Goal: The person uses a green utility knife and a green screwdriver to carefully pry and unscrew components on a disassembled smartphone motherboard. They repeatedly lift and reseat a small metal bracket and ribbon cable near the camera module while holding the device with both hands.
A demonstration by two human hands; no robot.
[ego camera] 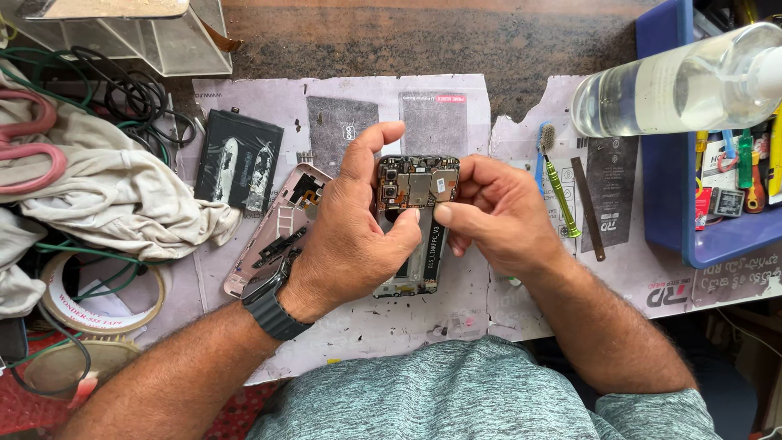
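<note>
Over the paper mat (pixel 358 326), we've got left hand (pixel 354 236) gripping the opened phone (pixel 415 213), right hand (pixel 497 216) pinching its edge; we'd keep it steady, go gentle.

Both forearms angled in from the lower corners, bare, converging at centre frame. Left hand (pixel 354 236) back-up to the camera, thumb raised straight toward the top, fingers curled under and out of sight, fingertip of the index showing at the inner edge. Dark band round the left wrist. Right hand (pixel 497 216) knuckles up, fingers folded inward, thumb extended leftward, its tip nearly meeting the left index. Grip closed on both sides, wrists level, elbows wide apart.
</note>
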